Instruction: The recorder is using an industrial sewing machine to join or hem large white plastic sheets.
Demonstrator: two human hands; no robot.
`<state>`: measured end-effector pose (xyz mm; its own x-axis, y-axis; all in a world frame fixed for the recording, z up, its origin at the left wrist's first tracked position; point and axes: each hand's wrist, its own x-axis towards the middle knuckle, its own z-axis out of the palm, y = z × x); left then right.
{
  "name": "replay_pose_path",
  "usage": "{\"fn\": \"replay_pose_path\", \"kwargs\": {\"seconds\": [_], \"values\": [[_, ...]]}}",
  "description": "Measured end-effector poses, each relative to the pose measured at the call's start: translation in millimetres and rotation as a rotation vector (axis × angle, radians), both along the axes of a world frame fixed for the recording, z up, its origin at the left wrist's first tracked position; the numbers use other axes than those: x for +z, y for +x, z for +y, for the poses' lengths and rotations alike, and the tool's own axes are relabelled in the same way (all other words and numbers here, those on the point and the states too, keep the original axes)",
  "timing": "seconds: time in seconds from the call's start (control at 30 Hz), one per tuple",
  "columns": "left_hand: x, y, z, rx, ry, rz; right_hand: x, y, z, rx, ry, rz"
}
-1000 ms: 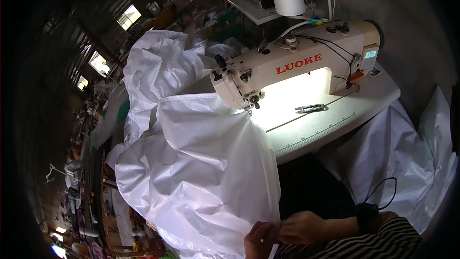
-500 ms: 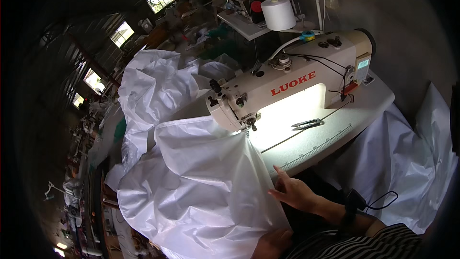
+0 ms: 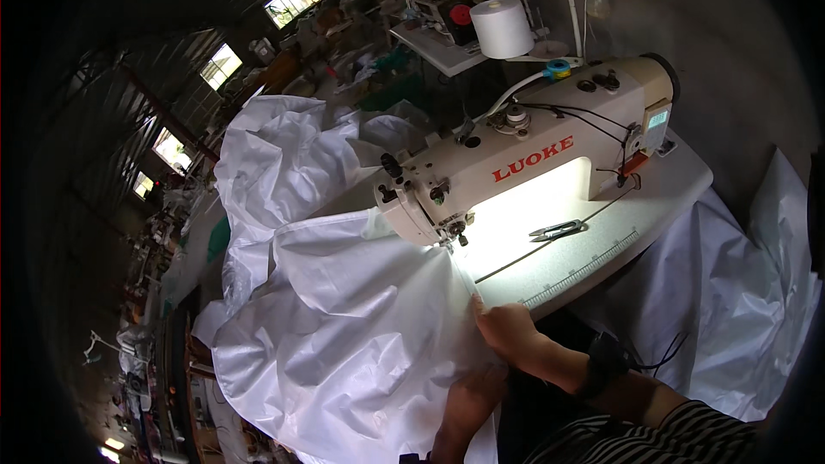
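A large sheet of shiny white fabric [image 3: 335, 318] spreads in folds over the left of the sewing machine [image 3: 614, 112]. Its right edge runs from under the needle area down toward me. My right hand [image 3: 509, 332], with a dark band on its wrist, is closed on that edge just in front of the machine bed. Lower down, my left hand [image 3: 475, 395] lies at the same edge, fingers curled and partly hidden against the cloth; it seems to grip it. The presser foot is too small to make out.
Thread snips [image 3: 557, 230] lie on the lit machine bed. Behind the machine stands a big white thread cone [image 3: 503, 27]. More white fabric [image 3: 713, 301] hangs at the right, and another heap [image 3: 279, 155] lies beyond the machine head.
My right hand has moved left from the bed's front edge and closed on the fabric edge. My left hand has come up and farther into view along the cloth.
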<state>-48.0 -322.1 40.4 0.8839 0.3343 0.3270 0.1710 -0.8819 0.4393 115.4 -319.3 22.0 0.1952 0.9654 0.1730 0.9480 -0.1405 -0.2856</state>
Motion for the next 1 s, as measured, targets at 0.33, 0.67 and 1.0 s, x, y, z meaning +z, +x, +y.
{"fn": "replay_pose_path", "kwargs": {"seconds": [0.33, 0.67, 1.0], "values": [[-2, 20, 21, 0.358, -0.042, 0.044, 3, 28, 54, 0.003, -0.036, 0.009], [-1, -43, -28, 0.602, -0.248, -0.02, -15, -22, -102, 0.193, -0.274, 0.891], [-8, -95, 88, 0.498, -0.088, -0.1, -66, 51, -184, -0.225, -0.276, 1.593]]}}
